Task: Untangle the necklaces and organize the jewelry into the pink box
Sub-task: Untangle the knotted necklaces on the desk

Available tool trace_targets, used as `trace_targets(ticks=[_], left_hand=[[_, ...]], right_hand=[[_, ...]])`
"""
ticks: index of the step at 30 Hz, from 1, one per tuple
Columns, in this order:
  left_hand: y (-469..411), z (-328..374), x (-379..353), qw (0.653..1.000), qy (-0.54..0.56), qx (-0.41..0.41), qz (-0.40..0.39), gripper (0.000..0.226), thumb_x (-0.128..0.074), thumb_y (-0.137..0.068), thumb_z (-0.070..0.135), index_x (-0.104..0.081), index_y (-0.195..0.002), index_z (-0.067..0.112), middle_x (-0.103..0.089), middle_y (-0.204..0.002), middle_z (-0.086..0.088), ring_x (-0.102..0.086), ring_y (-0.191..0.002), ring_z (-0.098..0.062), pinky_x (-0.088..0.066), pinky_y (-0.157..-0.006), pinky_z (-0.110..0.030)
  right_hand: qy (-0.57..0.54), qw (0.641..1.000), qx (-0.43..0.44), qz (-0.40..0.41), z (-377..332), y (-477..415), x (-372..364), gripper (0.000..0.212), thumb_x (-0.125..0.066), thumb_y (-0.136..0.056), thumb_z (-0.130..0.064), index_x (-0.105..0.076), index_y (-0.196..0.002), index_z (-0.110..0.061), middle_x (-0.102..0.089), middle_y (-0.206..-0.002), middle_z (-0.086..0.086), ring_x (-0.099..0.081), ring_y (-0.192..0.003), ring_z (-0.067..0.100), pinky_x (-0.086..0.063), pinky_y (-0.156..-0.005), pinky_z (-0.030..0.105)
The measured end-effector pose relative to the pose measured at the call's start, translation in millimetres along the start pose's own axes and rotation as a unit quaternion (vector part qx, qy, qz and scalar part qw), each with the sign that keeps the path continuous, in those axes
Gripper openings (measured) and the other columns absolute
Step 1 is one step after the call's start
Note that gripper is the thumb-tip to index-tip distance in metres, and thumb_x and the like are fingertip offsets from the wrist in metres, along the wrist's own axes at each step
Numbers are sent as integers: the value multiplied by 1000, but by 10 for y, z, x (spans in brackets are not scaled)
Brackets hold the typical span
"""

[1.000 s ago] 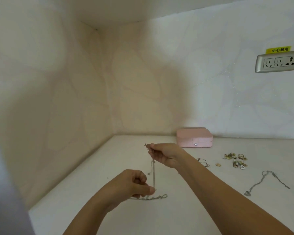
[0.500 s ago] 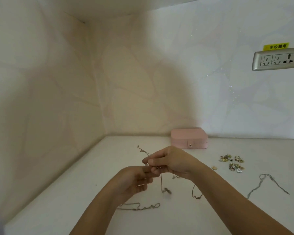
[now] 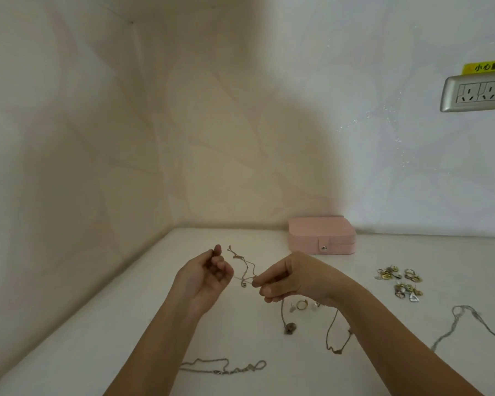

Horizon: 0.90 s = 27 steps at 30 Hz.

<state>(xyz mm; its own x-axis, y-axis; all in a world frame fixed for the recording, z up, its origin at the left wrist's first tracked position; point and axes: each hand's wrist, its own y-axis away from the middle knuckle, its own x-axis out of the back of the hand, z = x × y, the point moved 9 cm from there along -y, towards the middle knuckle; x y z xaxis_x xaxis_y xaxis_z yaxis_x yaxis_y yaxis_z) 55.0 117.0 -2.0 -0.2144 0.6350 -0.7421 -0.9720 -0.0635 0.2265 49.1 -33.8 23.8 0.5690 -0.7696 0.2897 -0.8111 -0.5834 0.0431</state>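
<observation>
A thin tangled chain (image 3: pixel 245 267) stretches between my two hands above the white shelf. My left hand (image 3: pixel 206 274) pinches one end with curled fingers. My right hand (image 3: pixel 286 277) pinches the knotted part, and two strands hang from it: one ending in a small round pendant (image 3: pixel 289 328), the other a looped rose chain (image 3: pixel 337 338). The closed pink box (image 3: pixel 322 235) with a snap clasp stands at the back against the wall. A silver necklace (image 3: pixel 226 367) lies on the shelf below my left forearm.
Several earrings and small charms (image 3: pixel 400 282) lie in a cluster to the right. A ring and studs (image 3: pixel 302 304) sit under my right wrist. Another silver necklace (image 3: pixel 466 324) lies at the far right. A wall socket (image 3: pixel 477 92) is mounted at upper right.
My hands have drawn apart, the left moving left and the right moving right, stretching the chain between them. The hanging strands with the pendant now dangle below my right hand.
</observation>
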Motion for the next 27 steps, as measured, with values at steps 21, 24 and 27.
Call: trace_targets(ticks=[21, 24, 27], left_hand=[[192, 487, 4, 967, -218, -127, -26, 26, -43, -97, 16, -55, -75, 9, -26, -47, 8, -22, -33, -3, -16, -30, -15], [235, 595, 15, 974, -164, -151, -34, 27, -40, -96, 11, -55, -73, 6, -42, -51, 2, -40, -39, -6, -34, -35, -15], [237, 688, 64, 981, -118, -149, -32, 36, -37, -95, 10, -59, -66, 7, -40, -51, 3, -36, -38, -5, -28, -34, -14]], right_hand=[[-316, 922, 70, 215, 138, 45, 558, 10, -63, -84, -6, -70, -91, -6, -73, -80, 6, -68, -66, 9, -55, -62, 16], [-339, 899, 127, 247, 13, 186, 795, 11, -58, -87, -7, -67, -93, -6, -70, -72, 1, -61, -55, 6, -52, -55, 14], [-319, 897, 154, 264, -63, 299, 970, 14, -57, -87, -10, -67, -97, -8, -66, -70, 0, -55, -51, 5, -49, -51, 13]])
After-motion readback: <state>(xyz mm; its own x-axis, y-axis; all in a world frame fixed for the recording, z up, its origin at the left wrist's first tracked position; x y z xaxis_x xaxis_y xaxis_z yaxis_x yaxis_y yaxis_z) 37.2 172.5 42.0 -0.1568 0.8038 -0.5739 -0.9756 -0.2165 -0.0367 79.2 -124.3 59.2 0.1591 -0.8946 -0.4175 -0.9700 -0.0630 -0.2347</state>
